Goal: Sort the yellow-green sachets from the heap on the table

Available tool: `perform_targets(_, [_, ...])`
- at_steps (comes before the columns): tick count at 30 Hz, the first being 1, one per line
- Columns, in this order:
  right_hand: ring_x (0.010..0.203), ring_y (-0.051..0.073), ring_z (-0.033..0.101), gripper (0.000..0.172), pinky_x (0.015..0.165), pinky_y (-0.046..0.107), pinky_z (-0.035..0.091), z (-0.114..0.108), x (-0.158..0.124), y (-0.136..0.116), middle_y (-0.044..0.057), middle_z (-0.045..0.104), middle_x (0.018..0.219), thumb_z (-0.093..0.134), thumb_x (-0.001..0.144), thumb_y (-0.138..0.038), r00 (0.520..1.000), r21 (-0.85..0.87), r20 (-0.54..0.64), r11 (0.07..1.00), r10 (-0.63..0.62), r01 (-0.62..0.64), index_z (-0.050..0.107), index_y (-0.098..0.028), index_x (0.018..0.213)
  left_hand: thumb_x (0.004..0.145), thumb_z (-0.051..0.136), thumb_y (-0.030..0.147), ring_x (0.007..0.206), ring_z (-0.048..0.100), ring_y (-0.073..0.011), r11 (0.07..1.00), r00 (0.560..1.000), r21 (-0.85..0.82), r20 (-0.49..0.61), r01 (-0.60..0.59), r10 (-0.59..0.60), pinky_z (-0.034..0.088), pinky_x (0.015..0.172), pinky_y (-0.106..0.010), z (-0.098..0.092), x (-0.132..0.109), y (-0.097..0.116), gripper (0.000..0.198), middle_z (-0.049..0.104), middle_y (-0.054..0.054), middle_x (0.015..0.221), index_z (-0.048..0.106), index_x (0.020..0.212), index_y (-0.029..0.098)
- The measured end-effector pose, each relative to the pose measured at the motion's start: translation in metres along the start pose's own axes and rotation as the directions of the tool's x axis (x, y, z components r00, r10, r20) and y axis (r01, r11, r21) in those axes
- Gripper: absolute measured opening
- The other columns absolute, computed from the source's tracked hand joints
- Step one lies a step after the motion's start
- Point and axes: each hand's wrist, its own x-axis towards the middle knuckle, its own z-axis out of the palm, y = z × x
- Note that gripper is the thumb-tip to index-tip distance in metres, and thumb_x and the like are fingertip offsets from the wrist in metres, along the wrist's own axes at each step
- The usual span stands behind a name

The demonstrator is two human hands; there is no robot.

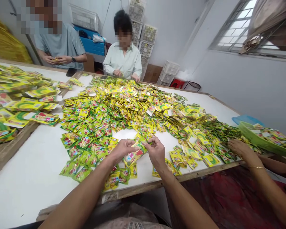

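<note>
Near the table's front edge, my left hand (124, 149) is closed on a small yellow-green printed carton (134, 156). My right hand (156, 152) is beside it at the carton's upper end, thumb and finger pinched on a green sachet (143, 143). How far the sachet reaches into the carton is hidden by my fingers. Loose green and yellow sachets (85, 159) lie flat around my left forearm. A larger heap of sachets (124, 108) spreads across the table beyond both hands, with flat cartons (192, 152) mixed in on the right.
At left, a wooden strip (14, 146) separates piled cartons (35, 105) from the white tabletop (45, 149). A co-worker's hand (239, 148) reaches in at right near a green basin (259, 140). Two people work across the table. Stacked crates (146, 38) stand behind.
</note>
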Motion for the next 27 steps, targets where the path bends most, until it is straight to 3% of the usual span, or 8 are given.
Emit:
perform_targets(5, [0.051, 0.01, 0.036, 0.03, 0.048, 0.023, 0.032, -0.011, -0.001, -0.003, -0.005, 0.045, 0.056, 0.071, 0.059, -0.042, 0.981, 0.008, 0.175, 0.996, 0.084, -0.087, 0.053, -0.019, 0.066, 0.052, 0.08, 0.04, 0.06, 0.057, -0.0138, 0.998, 0.999, 0.052, -0.013, -0.033, 0.034, 0.04, 0.057, -0.023, -0.002, 0.002, -0.002, 0.039, 0.068, -0.003, 0.067, 0.07, 0.076, 0.012])
perform_targets(10, [0.064, 0.014, 0.047, 0.025, 0.062, 0.026, 0.039, -0.02, 0.001, -0.003, -0.001, 0.054, 0.064, 0.069, 0.062, -0.039, 0.977, -0.08, 0.213, 0.996, -0.016, 0.034, 0.054, -0.019, 0.061, 0.053, 0.08, 0.042, 0.06, 0.057, -0.0136, 0.999, 0.999, 0.021, -0.029, -0.042, 0.043, 0.041, 0.058, -0.024, -0.002, 0.003, -0.004, 0.039, 0.068, -0.003, 0.068, 0.07, 0.076, 0.012])
perform_targets(16, [0.061, 0.013, 0.046, 0.027, 0.056, 0.024, 0.038, -0.022, 0.002, -0.004, -0.001, 0.053, 0.067, 0.066, 0.067, -0.043, 0.947, 0.089, 0.311, 0.99, 0.079, -0.112, 0.054, -0.018, 0.065, 0.056, 0.078, 0.041, 0.06, 0.055, -0.0125, 0.995, 0.996, 0.058, -0.014, -0.083, 0.084, 0.039, 0.057, -0.023, -0.002, 0.0, 0.002, 0.036, 0.068, -0.002, 0.068, 0.071, 0.078, 0.013])
perform_targets(21, [0.067, 0.016, 0.049, 0.023, 0.063, 0.027, 0.039, -0.021, 0.005, 0.002, -0.002, 0.052, 0.064, 0.067, 0.066, -0.038, 0.933, -0.066, 0.36, 0.997, -0.012, 0.039, 0.056, -0.019, 0.06, 0.058, 0.077, 0.041, 0.057, 0.053, -0.0127, 0.987, 0.996, 0.138, 0.006, -0.086, 0.086, 0.038, 0.054, -0.023, -0.005, 0.001, -0.002, 0.038, 0.066, -0.002, 0.065, 0.071, 0.08, 0.012])
perform_targets(27, [0.084, 0.022, 0.048, 0.014, 0.08, 0.036, 0.038, -0.013, -0.004, 0.012, 0.004, 0.059, 0.079, 0.067, 0.068, -0.03, 0.958, -0.23, 0.219, 0.944, -0.187, 0.237, 0.061, -0.021, 0.06, 0.054, 0.079, 0.039, 0.057, 0.053, -0.012, 0.988, 0.995, 0.13, -0.048, -0.085, 0.092, 0.038, 0.057, -0.023, -0.004, 0.006, -0.012, 0.039, 0.065, -0.001, 0.062, 0.071, 0.08, 0.011])
